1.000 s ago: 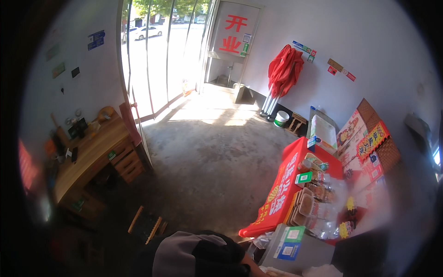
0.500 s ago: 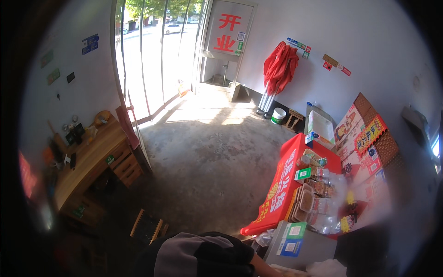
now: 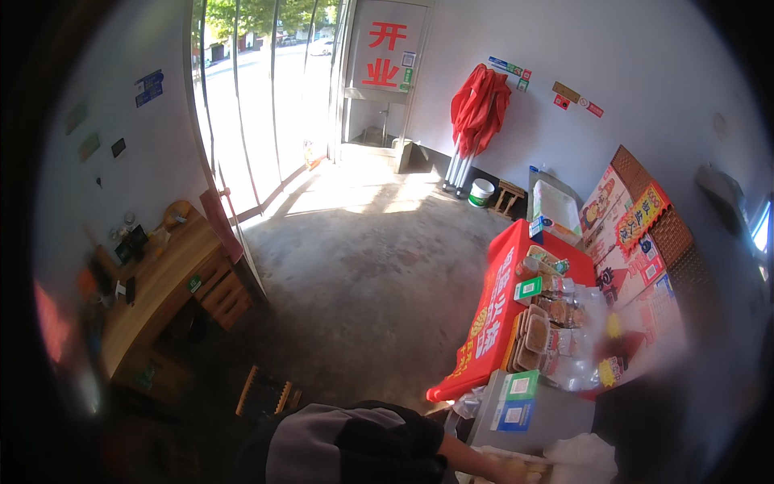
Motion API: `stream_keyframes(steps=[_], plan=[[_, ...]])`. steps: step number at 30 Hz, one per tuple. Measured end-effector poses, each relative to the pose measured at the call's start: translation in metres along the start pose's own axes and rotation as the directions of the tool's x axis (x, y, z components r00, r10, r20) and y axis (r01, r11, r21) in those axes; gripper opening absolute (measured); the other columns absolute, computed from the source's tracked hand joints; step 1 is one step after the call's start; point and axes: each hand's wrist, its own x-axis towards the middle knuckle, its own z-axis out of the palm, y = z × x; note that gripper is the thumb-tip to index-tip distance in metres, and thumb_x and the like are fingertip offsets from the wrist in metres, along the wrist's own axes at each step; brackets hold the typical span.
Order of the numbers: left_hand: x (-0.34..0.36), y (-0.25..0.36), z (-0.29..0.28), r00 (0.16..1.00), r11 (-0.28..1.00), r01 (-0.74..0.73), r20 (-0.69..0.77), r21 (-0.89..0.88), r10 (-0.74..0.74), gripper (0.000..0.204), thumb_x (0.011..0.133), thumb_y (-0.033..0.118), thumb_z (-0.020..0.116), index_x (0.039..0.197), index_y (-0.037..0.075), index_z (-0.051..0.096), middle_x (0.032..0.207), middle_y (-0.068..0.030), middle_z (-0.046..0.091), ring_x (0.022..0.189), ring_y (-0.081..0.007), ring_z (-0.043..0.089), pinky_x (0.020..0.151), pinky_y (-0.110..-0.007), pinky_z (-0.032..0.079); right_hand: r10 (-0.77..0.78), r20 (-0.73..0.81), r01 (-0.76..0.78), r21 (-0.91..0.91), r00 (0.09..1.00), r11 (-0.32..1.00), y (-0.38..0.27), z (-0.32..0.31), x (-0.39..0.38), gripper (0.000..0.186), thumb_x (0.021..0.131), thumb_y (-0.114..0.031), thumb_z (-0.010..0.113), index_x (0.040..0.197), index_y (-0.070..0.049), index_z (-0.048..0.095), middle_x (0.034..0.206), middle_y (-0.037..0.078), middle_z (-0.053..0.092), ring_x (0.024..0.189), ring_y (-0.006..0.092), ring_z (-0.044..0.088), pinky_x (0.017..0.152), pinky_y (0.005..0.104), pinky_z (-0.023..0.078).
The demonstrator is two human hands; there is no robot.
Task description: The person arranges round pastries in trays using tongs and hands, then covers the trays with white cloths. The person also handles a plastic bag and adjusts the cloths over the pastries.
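My left arm, in a black and grey short sleeve (image 3: 355, 444), crosses the bottom of the view toward the right. My left hand (image 3: 508, 469) is blurred and partly cut off by the lower edge, so its fingers cannot be made out. It is over a shallow tray or box (image 3: 535, 466) with pale contents too unclear to name. Crumpled white cloth or plastic (image 3: 582, 458) lies just right of the hand. Behind it, a grey counter (image 3: 556, 417) bears a green and blue payment code card (image 3: 516, 401). My right hand is out of view.
A red-draped table (image 3: 493, 310) holds stacked flat food tubs (image 3: 533, 332) and clear packets. A low slatted stool (image 3: 264, 393) stands left of me; a wooden desk (image 3: 165, 282) lines the left wall. A folded red canopy (image 3: 481, 109) leans near the glass door (image 3: 387, 60).
The view has turned slightly, and the room has shifted a little left in the upper part. More of my left forearm and hand, the tray and the crumpled white material now shows.
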Motion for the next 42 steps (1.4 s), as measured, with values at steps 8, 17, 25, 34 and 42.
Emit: stream_keyframes(steps=[8,17,25,34,42], plan=[[0.002,-0.01,0.025,0.991,0.99,0.113,0.057,0.086,-0.118,0.033,0.096,0.017,0.07,0.127,0.005,0.067,0.126,-0.0134,0.063,0.111,-0.033,0.065,0.089,-0.044,0.055,0.044,-0.018,-0.042,0.086,0.999,0.995,0.011,-0.002,-0.018,0.038,0.109,-0.035,0.061,0.13,-0.004,0.068,0.116,0.022,0.07,0.11,0.0395,0.066,0.093,0.0496,0.053],[0.002,-0.025,0.072,0.971,0.966,0.178,0.126,0.187,-0.203,0.043,0.094,0.015,0.071,0.136,0.005,0.066,0.137,-0.0137,0.062,0.122,-0.0344,0.066,0.096,-0.043,0.057,0.068,-0.043,-0.056,0.226,0.997,0.973,0.035,-0.009,-0.052,0.038,0.109,-0.033,0.062,0.134,-0.006,0.066,0.12,0.019,0.069,0.113,0.0351,0.066,0.094,0.0465,0.054],[-0.021,-0.074,0.096,0.994,0.986,-0.071,0.095,0.15,0.057,0.03,0.084,0.002,0.073,0.114,0.003,0.074,0.16,-0.0193,0.052,0.145,-0.0435,0.054,0.113,-0.049,0.052,0.274,0.548,-0.459,0.826,0.791,-0.328,0.085,0.036,-0.066,0.022,0.105,-0.018,0.07,0.125,-0.013,0.064,0.11,0.0,0.07,0.096,0.0153,0.071,0.076,0.0331,0.061],[-0.089,-0.081,0.091,0.976,0.948,0.202,-0.135,0.247,-0.172,0.02,0.106,0.015,0.06,0.111,0.0,0.072,0.143,-0.0204,0.066,0.141,-0.0403,0.058,0.112,-0.048,0.051,0.775,0.053,-0.576,0.7,0.63,0.421,0.138,0.091,-0.089,0.024,0.109,-0.023,0.063,0.098,-0.002,0.064,0.079,0.005,0.06,0.072,0.0175,0.057,0.063,0.0342,0.047],[-0.038,-0.086,0.09,0.82,0.758,0.568,0.144,-0.322,-0.554,0.047,0.119,0.026,0.034,0.152,0.005,0.059,0.137,-0.0147,0.07,0.124,-0.0229,0.069,0.103,-0.038,0.057,-0.039,-0.211,0.095,0.262,0.977,0.96,0.058,0.025,-0.09,0.01,0.098,-0.011,0.069,0.101,-0.003,0.065,0.094,0.012,0.061,0.084,0.033,0.066,0.078,0.0428,0.054]])
